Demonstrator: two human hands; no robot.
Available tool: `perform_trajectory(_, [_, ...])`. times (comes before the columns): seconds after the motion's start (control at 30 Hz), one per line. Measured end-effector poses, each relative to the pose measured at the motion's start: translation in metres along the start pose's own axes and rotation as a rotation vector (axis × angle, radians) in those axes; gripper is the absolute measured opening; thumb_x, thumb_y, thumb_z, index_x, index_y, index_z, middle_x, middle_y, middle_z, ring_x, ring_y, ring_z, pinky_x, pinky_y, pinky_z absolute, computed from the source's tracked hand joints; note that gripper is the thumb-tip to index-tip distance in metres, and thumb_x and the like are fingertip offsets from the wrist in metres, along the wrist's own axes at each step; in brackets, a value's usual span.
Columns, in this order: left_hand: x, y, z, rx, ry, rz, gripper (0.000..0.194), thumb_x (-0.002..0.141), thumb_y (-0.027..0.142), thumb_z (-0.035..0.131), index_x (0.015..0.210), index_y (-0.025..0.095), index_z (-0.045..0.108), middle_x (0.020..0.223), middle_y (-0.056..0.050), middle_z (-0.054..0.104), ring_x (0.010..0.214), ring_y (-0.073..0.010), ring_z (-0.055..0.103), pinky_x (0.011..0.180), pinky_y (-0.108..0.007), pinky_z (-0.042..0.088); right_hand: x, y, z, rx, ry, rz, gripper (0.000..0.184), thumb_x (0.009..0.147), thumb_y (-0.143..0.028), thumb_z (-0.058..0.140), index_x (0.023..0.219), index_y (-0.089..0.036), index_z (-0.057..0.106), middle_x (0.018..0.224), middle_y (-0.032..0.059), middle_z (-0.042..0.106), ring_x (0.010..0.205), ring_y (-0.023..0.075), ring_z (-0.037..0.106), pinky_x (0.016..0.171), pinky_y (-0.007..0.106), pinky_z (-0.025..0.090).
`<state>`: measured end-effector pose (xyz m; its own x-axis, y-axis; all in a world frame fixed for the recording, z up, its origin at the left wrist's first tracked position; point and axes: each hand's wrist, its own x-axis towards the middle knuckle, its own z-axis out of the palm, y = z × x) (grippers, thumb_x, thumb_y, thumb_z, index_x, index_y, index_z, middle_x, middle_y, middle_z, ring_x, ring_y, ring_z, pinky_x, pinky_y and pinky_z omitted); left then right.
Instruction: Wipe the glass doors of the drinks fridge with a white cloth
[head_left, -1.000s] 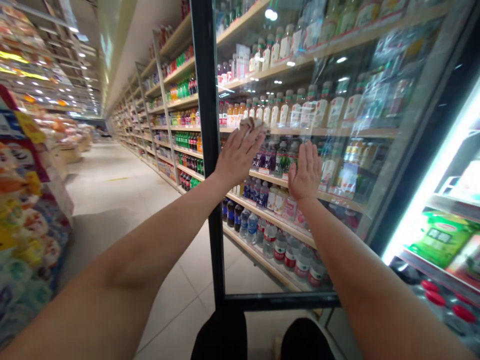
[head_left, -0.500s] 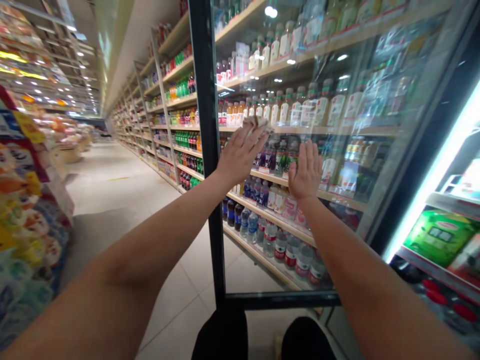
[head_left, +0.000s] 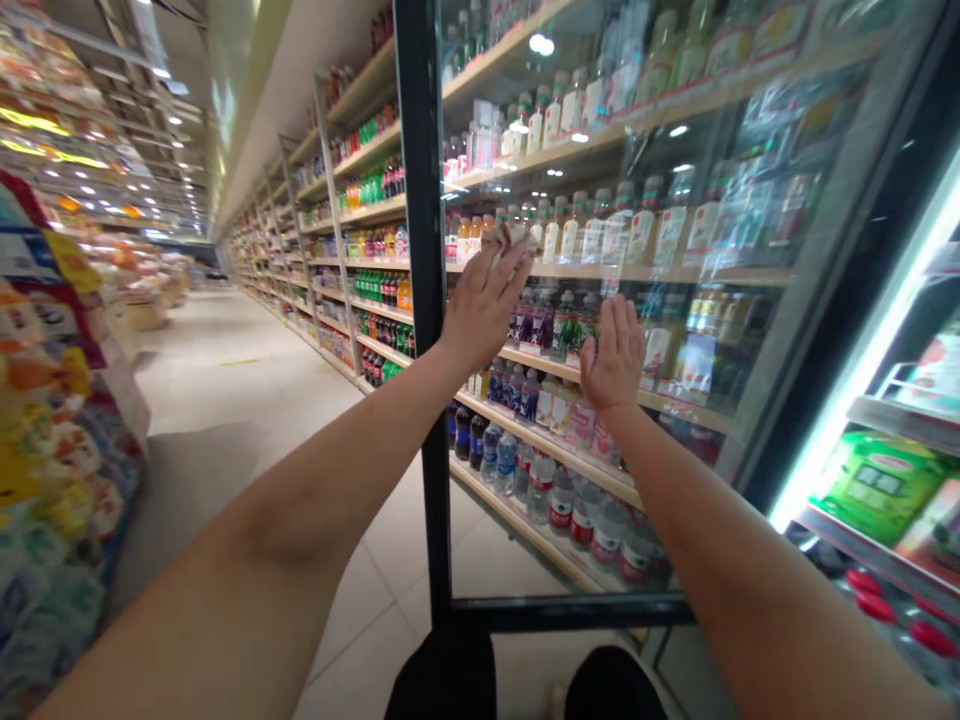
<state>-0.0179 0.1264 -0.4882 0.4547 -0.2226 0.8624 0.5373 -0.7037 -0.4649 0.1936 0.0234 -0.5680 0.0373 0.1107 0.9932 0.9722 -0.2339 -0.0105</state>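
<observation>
An open glass fridge door (head_left: 675,420) with a black frame (head_left: 431,300) stands in front of me. My left hand (head_left: 480,305) presses a crumpled pale cloth (head_left: 510,238) flat against the glass, fingers stretched out over it. My right hand (head_left: 615,355) lies open and flat on the glass a little lower and to the right, holding nothing. Through the glass I see shelves of drink bottles (head_left: 555,490).
The lit fridge interior (head_left: 885,480) with green packs is at the right. A long aisle of drink shelves (head_left: 360,260) runs away on the left of the door. A display of colourful packs (head_left: 52,440) stands at the far left. Tiled floor (head_left: 225,400) lies between.
My left hand and the cloth slid slightly up the glass. The right hand shifted a little lower; the view moved slightly.
</observation>
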Motion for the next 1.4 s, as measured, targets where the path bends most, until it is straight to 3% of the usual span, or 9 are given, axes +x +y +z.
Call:
perform_trajectory(0.23, [-0.054,0.028,-0.001,-0.029,-0.165,0.435,0.056,0.098,0.005,0.042,0.153,0.014,0.045,0.162,-0.006,0.042,0.156,-0.0292,0.025,0.127,-0.047,0.031,-0.001,-0.001,0.001,0.015,-0.003,0.002,0.06,0.103,-0.033,0.032,0.159,-0.013,0.036,0.163,0.0138,0.037,0.157,0.0238,0.025,0.127,0.049,0.026])
perform_trajectory(0.4, [-0.001,-0.013,-0.009,0.002,-0.033,0.043,0.063,0.099,0.005,0.037,0.16,0.018,0.034,0.165,-0.009,0.035,0.158,-0.0295,0.018,0.128,-0.051,0.024,-0.003,-0.001,0.003,0.014,0.0,0.008,0.061,0.102,-0.032,0.032,0.159,-0.012,0.035,0.164,0.0146,0.036,0.157,0.0243,0.024,0.127,0.05,0.026])
perform_trajectory(0.47, [0.009,-0.013,-0.005,0.01,0.005,-0.049,0.063,0.1,0.006,0.035,0.161,0.018,0.031,0.166,-0.01,0.034,0.158,-0.0303,0.016,0.129,-0.053,0.023,-0.003,-0.001,0.003,0.018,-0.012,0.013,0.061,0.102,-0.032,0.032,0.16,-0.012,0.035,0.164,0.0148,0.035,0.157,0.0246,0.024,0.127,0.051,0.026])
perform_trajectory(0.7, [-0.018,0.028,0.006,-0.065,-0.13,0.264,0.06,0.099,0.006,0.037,0.158,0.018,0.038,0.16,-0.005,0.045,0.155,-0.0281,0.028,0.128,-0.047,0.03,-0.002,-0.001,0.001,0.012,0.011,0.004,0.06,0.103,-0.032,0.032,0.158,-0.012,0.037,0.163,0.0133,0.038,0.157,0.0238,0.025,0.127,0.048,0.027])
perform_trajectory(0.87, [0.05,-0.016,0.002,-0.076,0.007,-0.079,0.064,0.095,0.002,0.035,0.157,0.013,0.038,0.166,-0.01,0.034,0.158,-0.0311,0.016,0.13,-0.055,0.02,-0.003,-0.001,0.002,0.031,-0.02,0.015,0.061,0.101,-0.031,0.034,0.159,-0.012,0.036,0.164,0.0144,0.035,0.158,0.0236,0.021,0.128,0.05,0.025])
perform_trajectory(0.93, [0.065,-0.016,0.004,-0.07,0.055,-0.158,0.062,0.095,0.003,0.035,0.156,0.012,0.039,0.166,-0.01,0.033,0.158,-0.0308,0.013,0.13,-0.056,0.017,-0.003,-0.002,0.002,0.034,-0.018,0.026,0.061,0.101,-0.031,0.034,0.159,-0.012,0.037,0.164,0.014,0.036,0.158,0.0233,0.022,0.128,0.05,0.025])
perform_trajectory(1.13, [0.033,0.034,0.013,-0.121,-0.15,0.133,0.055,0.101,0.008,0.035,0.155,0.015,0.043,0.162,-0.008,0.04,0.157,-0.0281,0.02,0.13,-0.05,0.024,-0.002,-0.004,0.002,0.031,0.007,0.016,0.058,0.103,-0.031,0.032,0.158,-0.014,0.039,0.163,0.0138,0.038,0.157,0.0226,0.025,0.128,0.048,0.025])
perform_trajectory(1.2, [0.037,0.026,0.011,-0.098,-0.165,0.147,0.058,0.099,0.006,0.035,0.156,0.017,0.041,0.163,-0.007,0.04,0.156,-0.0273,0.023,0.13,-0.048,0.025,-0.003,-0.004,0.002,0.039,0.002,0.019,0.058,0.103,-0.032,0.033,0.158,-0.014,0.039,0.163,0.0142,0.038,0.157,0.0229,0.025,0.128,0.048,0.025])
perform_trajectory(1.4, [0.09,-0.03,0.007,-0.049,0.081,-0.135,0.067,0.094,0.001,0.032,0.16,0.015,0.033,0.168,-0.01,0.029,0.159,-0.0311,0.006,0.129,-0.059,0.018,-0.003,-0.003,0.004,0.015,0.035,-0.002,0.057,0.103,-0.031,0.034,0.157,-0.013,0.042,0.162,0.0135,0.04,0.156,0.0229,0.028,0.127,0.047,0.027])
